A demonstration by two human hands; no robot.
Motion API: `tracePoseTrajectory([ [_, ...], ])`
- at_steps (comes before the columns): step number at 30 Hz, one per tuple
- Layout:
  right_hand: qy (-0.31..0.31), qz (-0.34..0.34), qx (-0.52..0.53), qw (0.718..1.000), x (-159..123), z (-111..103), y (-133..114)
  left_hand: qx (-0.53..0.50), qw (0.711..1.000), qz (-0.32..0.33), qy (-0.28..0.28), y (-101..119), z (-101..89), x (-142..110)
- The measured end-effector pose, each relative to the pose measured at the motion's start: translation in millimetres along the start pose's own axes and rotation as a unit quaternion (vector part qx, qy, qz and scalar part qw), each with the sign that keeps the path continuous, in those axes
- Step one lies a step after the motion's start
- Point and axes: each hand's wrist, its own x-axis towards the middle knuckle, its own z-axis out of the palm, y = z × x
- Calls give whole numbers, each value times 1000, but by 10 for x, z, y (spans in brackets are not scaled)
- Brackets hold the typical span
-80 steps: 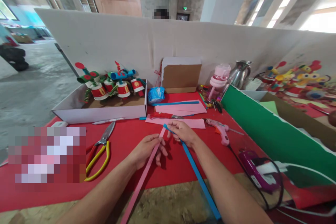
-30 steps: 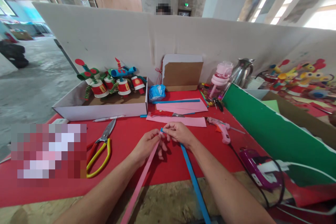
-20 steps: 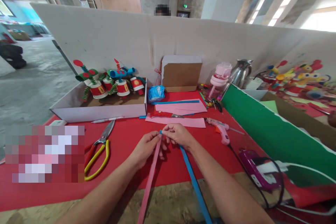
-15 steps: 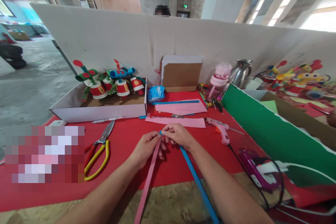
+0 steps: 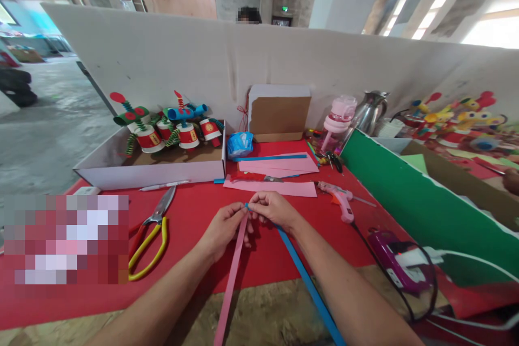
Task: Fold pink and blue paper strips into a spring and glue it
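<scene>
Both hands meet over the red table cover (image 5: 190,265), pinching the joined ends of two long paper strips. My left hand (image 5: 227,227) is closed on the pink paper strip (image 5: 234,281), which hangs down toward me. With thumb and fingers together, my right hand (image 5: 271,209) grips the blue paper strip (image 5: 306,278); its length runs from under that hand to the bottom edge. A small blue end shows between the fingertips, and the exact fold there is partly hidden. Beyond the hands lie pink paper sheets (image 5: 271,189).
Scissors (image 5: 158,227) with red and yellow handles lie left. A pink glue gun (image 5: 343,200) and a purple power strip (image 5: 399,259) are right. A white box (image 5: 150,175) holds paper-cup figures; a green-sided box (image 5: 405,200) borders the right. A pink bottle (image 5: 338,119) stands behind.
The pink strip's lower end has swung slightly right, and the blue strip's lower end has also shifted right. Both hands keep their pinch at the joined ends.
</scene>
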Motion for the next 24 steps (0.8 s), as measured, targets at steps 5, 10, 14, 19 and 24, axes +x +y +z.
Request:
tracePoseTrajectory([
  [5, -11, -24, 12, 1000, 26, -15, 34, 4, 1000, 1, -3, -13, -14, 13],
  [10, -24, -23, 16, 999, 20, -16, 22, 9, 1000, -9, -3, -19, -29, 20],
  [14, -30, -18, 19, 999, 18, -19, 19, 5, 1000, -8, -5, -23, -35, 23],
  [19, -35, -26, 11, 999, 38, -19, 57, 1, 1000, -9, -4, -17, -26, 19],
  [24, -32, -42, 4, 999, 40, -25, 62, -5, 1000, -8, -3, -21, -29, 18],
])
